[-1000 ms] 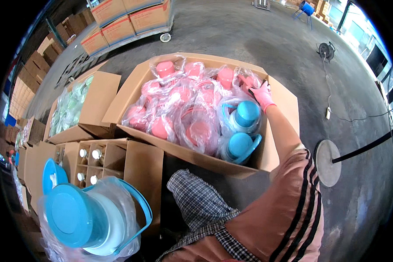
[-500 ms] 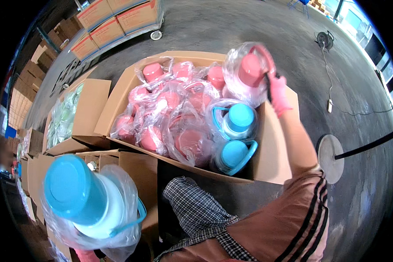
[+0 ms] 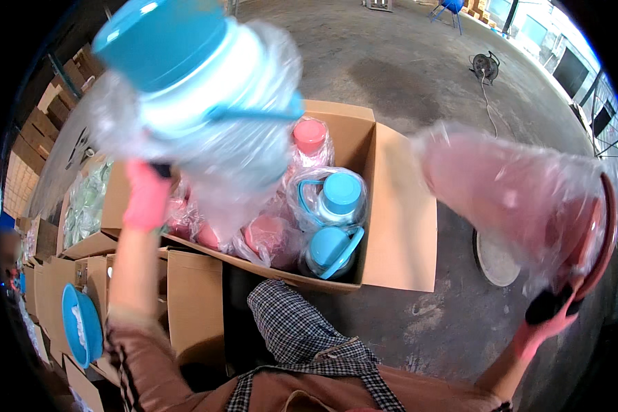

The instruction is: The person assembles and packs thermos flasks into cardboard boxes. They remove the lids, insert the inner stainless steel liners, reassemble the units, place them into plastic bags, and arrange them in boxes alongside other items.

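Note:
My left hand (image 3: 147, 196), in a pink and black glove, is closed on a big blue-and-white vacuum flask (image 3: 199, 89) in clear plastic, held up over the open carton (image 3: 402, 220). The flask is blurred by motion. Off to the right, my gloved right hand (image 3: 549, 319) grips the handle of a pink vacuum flask (image 3: 505, 196), also bagged, which is tilted on its side in the air. In the carton stand two blue flasks (image 3: 341, 192) at the right end, beside several pink flasks (image 3: 310, 137). The lifted blue flask hides part of them.
At the left, another carton (image 3: 117, 206) has green bagged items (image 3: 86, 199). A blue basin (image 3: 82, 326) rests over more open cartons nearer me. A round grey base (image 3: 494, 261) stands on the floor at right. Farther off are a cable reel (image 3: 485, 66) and its cord.
The blue flask in my left hand has risen from the lower left to above the carton. My right hand has carried the pink flask from the carton's far right corner out to the right, tipping it over.

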`<control>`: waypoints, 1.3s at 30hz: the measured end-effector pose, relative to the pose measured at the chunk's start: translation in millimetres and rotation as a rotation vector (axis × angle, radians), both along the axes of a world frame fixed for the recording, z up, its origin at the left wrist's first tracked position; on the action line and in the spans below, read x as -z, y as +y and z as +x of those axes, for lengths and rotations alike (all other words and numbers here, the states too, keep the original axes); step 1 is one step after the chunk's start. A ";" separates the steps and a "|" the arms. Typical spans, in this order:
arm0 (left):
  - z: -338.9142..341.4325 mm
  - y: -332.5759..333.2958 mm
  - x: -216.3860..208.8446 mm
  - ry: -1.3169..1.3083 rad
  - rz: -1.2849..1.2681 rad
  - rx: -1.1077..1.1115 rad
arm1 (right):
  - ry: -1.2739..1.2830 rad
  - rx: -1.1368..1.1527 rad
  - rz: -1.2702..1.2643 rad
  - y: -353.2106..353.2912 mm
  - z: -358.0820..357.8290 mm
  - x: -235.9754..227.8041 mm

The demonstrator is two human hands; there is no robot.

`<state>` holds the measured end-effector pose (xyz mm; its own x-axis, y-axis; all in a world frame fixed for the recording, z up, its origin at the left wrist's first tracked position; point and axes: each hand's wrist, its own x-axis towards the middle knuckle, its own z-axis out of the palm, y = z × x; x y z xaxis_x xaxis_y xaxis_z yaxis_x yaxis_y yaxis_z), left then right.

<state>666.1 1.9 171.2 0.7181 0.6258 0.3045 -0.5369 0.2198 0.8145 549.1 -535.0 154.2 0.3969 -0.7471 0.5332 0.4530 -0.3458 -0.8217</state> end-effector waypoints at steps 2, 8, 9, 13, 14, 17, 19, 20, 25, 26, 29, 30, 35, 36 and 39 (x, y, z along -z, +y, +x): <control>60.8 -23.8 13.6 -0.084 -0.137 0.104 | 0.073 0.047 -0.096 18.5 -9.9 -12.9; 208.0 -96.4 150.8 -0.224 -0.346 0.368 | 0.338 0.081 -0.285 -18.3 -55.3 7.8; 213.9 -109.6 170.8 -0.161 -0.314 0.363 | 0.344 0.114 -0.316 -21.1 -58.5 12.6; 208.6 -107.3 213.1 0.175 0.061 0.307 | 0.361 0.099 -0.182 -11.5 -59.3 2.8; 206.2 -99.2 218.2 0.272 0.223 0.290 | 0.393 0.080 -0.200 -14.9 -60.1 6.8; 198.7 -79.2 230.9 0.447 0.683 0.234 | 0.458 0.026 -0.241 -19.8 -61.3 13.1; 191.0 -65.5 241.6 0.489 0.899 0.182 | 0.435 -0.013 -0.208 -2.5 -50.0 9.4; 189.9 -59.7 245.7 0.505 1.000 0.159 | 0.446 -0.043 -0.185 -5.8 -50.4 15.6; 178.8 -64.7 274.0 0.482 1.249 0.054 | 0.498 -0.006 -0.304 1.5 -42.1 21.4; 182.9 -71.1 277.3 0.468 1.285 0.041 | 0.495 -0.010 -0.292 1.7 -41.8 21.8; 196.1 -88.1 281.7 0.529 1.448 0.076 | 0.494 -0.027 -0.271 4.2 -43.2 18.9; 199.3 -89.9 279.2 0.575 1.565 0.144 | 0.486 -0.027 -0.264 7.3 -43.1 19.1; 200.0 -66.2 292.9 0.513 1.888 0.282 | 0.514 -0.087 -0.243 16.1 -40.1 21.2; 202.4 -55.3 298.9 0.589 1.945 0.290 | 0.561 -0.186 -0.239 22.9 -36.3 15.2; 197.4 -69.9 283.9 0.675 2.183 0.288 | 0.634 -0.416 -0.074 57.8 -10.4 -3.5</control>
